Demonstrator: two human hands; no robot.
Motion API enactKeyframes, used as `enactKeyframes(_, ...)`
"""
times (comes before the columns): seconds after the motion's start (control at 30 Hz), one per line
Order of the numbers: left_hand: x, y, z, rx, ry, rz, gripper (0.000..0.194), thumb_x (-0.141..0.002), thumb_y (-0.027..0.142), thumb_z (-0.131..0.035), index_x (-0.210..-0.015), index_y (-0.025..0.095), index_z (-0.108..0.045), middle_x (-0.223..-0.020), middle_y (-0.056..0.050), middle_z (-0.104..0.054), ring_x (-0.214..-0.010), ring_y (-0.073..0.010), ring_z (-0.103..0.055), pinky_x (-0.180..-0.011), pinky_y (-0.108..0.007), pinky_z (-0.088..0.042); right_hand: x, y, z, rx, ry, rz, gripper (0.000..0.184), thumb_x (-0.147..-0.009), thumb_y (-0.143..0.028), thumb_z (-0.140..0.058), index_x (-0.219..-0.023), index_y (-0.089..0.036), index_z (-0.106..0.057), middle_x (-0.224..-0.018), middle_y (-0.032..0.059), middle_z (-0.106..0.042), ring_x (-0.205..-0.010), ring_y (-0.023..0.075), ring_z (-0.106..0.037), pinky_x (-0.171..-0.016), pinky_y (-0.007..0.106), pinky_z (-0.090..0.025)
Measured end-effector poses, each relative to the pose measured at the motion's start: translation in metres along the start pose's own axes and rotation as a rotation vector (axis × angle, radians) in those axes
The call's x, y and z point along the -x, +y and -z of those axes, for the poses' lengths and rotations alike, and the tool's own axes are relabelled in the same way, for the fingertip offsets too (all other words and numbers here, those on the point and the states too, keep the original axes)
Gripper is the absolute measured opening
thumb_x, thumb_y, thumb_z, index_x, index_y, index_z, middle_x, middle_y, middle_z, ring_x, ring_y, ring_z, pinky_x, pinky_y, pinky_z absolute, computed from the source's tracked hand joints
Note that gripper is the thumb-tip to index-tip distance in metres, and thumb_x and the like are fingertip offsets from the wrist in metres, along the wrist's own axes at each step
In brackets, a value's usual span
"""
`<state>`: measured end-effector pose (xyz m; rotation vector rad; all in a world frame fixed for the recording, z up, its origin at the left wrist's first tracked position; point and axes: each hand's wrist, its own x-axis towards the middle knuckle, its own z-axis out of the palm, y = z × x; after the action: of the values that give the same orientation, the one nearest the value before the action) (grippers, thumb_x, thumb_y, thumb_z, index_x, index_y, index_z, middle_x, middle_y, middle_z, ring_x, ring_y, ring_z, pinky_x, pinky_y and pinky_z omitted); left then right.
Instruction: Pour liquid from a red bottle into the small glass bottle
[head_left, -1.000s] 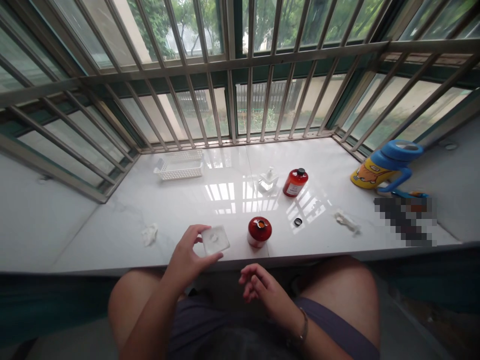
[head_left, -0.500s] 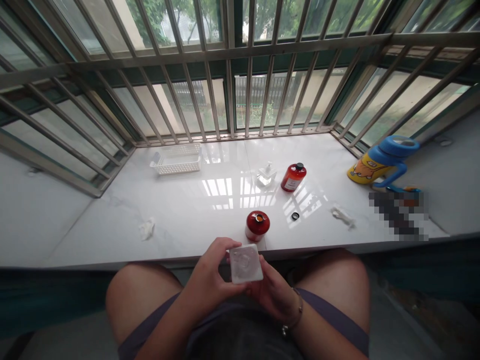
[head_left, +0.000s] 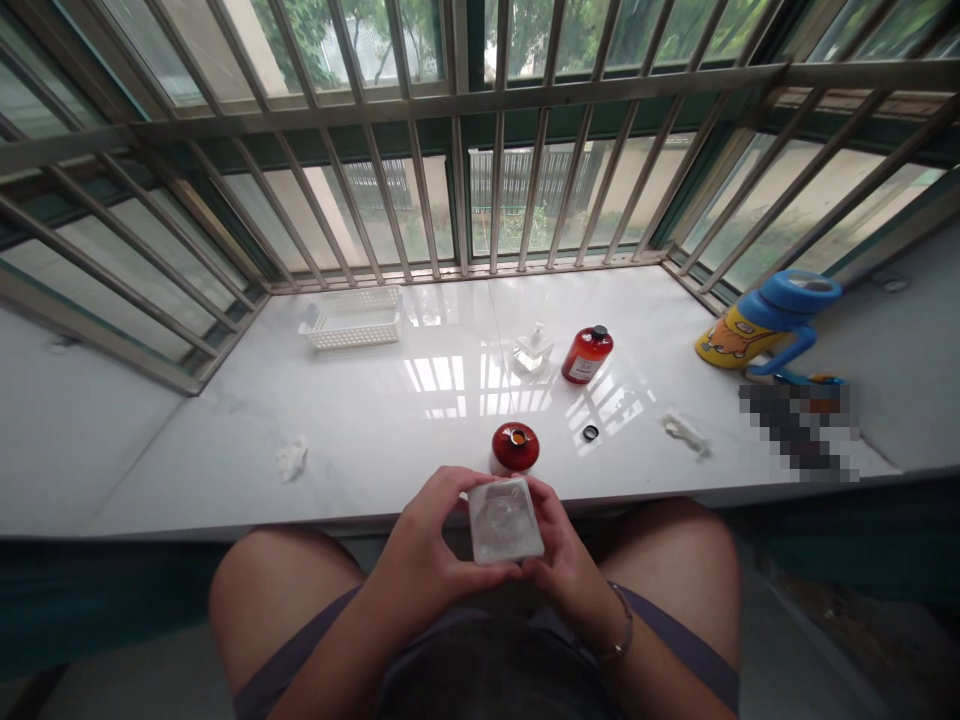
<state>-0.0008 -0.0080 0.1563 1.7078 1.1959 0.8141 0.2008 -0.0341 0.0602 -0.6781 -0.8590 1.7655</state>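
Note:
Between my two hands is a clear square container (head_left: 506,521), one flat frosted-looking face with a faint round mark turned up to me. My left hand (head_left: 433,540) grips its left side, thumb along the near edge and fingers at the far edge. On the opposite side my right hand (head_left: 568,560) is closed around the right edge and near corner. Just beyond the container stands an uncapped red bottle (head_left: 515,450), its lower part hidden behind my fingers and the container. A black ring-shaped cap (head_left: 590,433) lies to its right.
Farther back are a clear pump bottle (head_left: 533,350) and a capped red bottle (head_left: 588,355). A white basket (head_left: 352,320), crumpled tissue (head_left: 292,459), a wrapper (head_left: 685,435) and a blue-yellow tumbler (head_left: 765,320) also occupy the white counter (head_left: 210,470). Window bars (head_left: 495,200) close off the back.
The square container has risen slightly and shifted right. My right hand has moved up from below it to its right side. My left hand keeps its hold.

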Motion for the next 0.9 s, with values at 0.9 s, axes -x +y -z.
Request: enactKeyframes(0.9,-0.037,-0.041,-0.031,0.002,0.254,-0.224,0.101,-0.063,0.054,-0.101,-0.149,0.031,-0.053,-0.154,-0.014,-0.054,-0.148,-0.0378,-0.051,-0.119,-0.056,-0.051,-0.002,-0.023,0.017,0.090,0.425,0.233,0.099,-0.058,-0.063,-0.101,-0.138,-0.030,-0.055,-0.132,0.0155,-0.072,-0.118,0.0394,-0.071,-0.095,0.051,-0.060)
